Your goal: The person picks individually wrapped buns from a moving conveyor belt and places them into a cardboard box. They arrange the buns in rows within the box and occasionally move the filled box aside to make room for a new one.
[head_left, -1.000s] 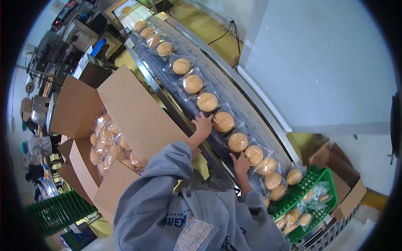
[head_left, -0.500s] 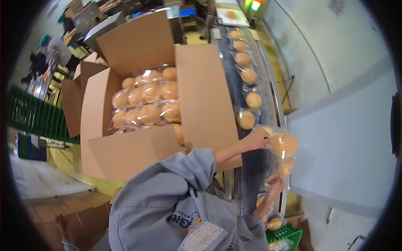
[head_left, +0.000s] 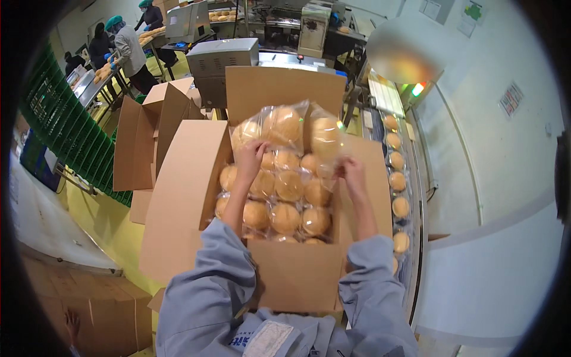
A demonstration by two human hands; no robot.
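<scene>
In front of me stands an open cardboard box (head_left: 295, 271) holding rows of round buns (head_left: 285, 218) in clear wrapping. Above its far part, a strip of clear-wrapped buns (head_left: 282, 126) is lifted between my hands. My left hand (head_left: 253, 156) pinches the wrapping near the strip's left bun. On the other side, my right hand (head_left: 352, 171) has its fingers closed on the loose film below the right-hand bun. The strip covers part of the box's far row and inner wall.
To my right runs a conveyor (head_left: 410, 262) with a line of wrapped buns (head_left: 397, 181). Another open carton (head_left: 137, 146) and stacked green crates (head_left: 71, 128) stand at left. Co-workers (head_left: 129, 53) stand at tables far left. Someone's hand (head_left: 72, 324) touches brown cartons (head_left: 113, 312) low left.
Both my hands have moved left from the conveyor to above the box, carrying the strip of buns. The view has swung, so the box now sits nearer the middle.
</scene>
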